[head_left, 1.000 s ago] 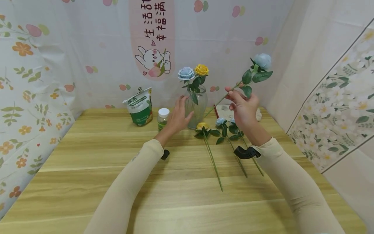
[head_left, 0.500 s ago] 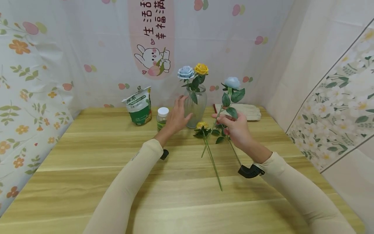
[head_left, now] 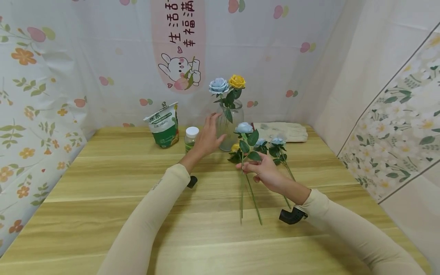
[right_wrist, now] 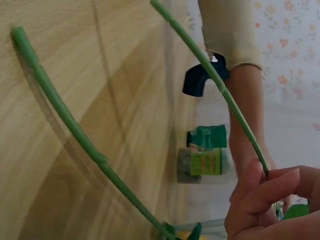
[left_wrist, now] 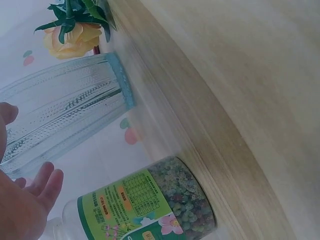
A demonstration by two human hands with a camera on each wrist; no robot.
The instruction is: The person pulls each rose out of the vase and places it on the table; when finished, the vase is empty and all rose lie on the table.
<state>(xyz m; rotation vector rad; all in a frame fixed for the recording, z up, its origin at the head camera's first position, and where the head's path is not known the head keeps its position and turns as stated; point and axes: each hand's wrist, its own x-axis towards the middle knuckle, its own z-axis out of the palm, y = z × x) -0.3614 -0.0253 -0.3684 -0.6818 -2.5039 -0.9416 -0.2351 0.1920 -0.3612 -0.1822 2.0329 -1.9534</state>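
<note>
A ribbed clear glass vase [head_left: 229,133] stands near the back, holding an upright blue rose [head_left: 219,86] and a yellow rose [head_left: 237,81]. My left hand [head_left: 207,138] is at the vase's left side with fingers spread and fairly straight; whether it touches the glass is unclear. In front of the vase my right hand [head_left: 269,173] pinches the green stem of a light blue rose [head_left: 244,128], bloom up and stem hanging down. Behind it a yellow rose [head_left: 235,147] lies on the table, partly hidden. Further right lie two blue roses [head_left: 277,141].
Left of the vase stands a white-capped jar [left_wrist: 135,205] of small coloured grains with a green label. A green and white pouch [head_left: 165,128] closed by a clip is further left. At the back right lies a pale folded cloth item [head_left: 285,131]. Patterned curtains enclose the table [head_left: 103,214].
My right hand has come down and leftward with the blue rose, which has turned from leaning right to nearly upright. The left hand stays by the vase.
</note>
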